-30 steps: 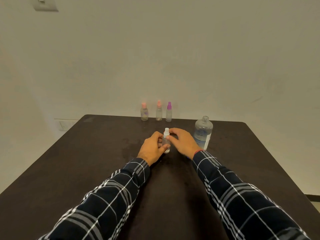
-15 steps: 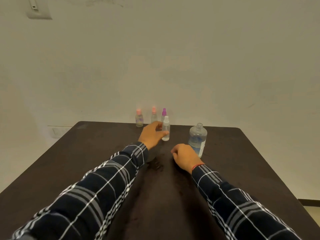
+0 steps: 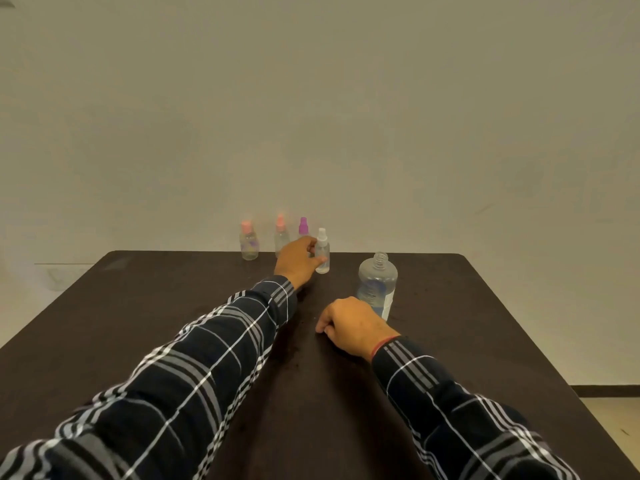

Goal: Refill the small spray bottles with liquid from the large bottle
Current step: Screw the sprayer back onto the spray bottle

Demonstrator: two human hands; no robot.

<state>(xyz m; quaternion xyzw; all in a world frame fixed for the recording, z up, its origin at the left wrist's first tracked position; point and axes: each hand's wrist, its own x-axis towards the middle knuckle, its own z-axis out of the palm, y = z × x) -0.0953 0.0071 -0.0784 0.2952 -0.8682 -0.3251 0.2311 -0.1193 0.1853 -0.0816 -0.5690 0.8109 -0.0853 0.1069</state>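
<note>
My left hand (image 3: 298,259) reaches to the far edge of the dark table (image 3: 138,323) and grips a small clear spray bottle with a white cap (image 3: 322,252), which stands upright. Just left of it stand three more small bottles: one with a purple cap (image 3: 303,227), partly hidden by my hand, and two with pink caps (image 3: 281,233) (image 3: 248,242). The large clear bottle (image 3: 377,280) stands uncapped to the right, partly filled. My right hand (image 3: 351,325) rests on the table in front of it, fingers loosely curled, holding nothing.
A plain wall rises directly behind the table's far edge. The table's right edge drops to a floor with a dark baseboard (image 3: 606,390).
My left hand carried the white-capped bottle away from me to the row at the far edge. My right hand let go of it and settled on the table near the large bottle.
</note>
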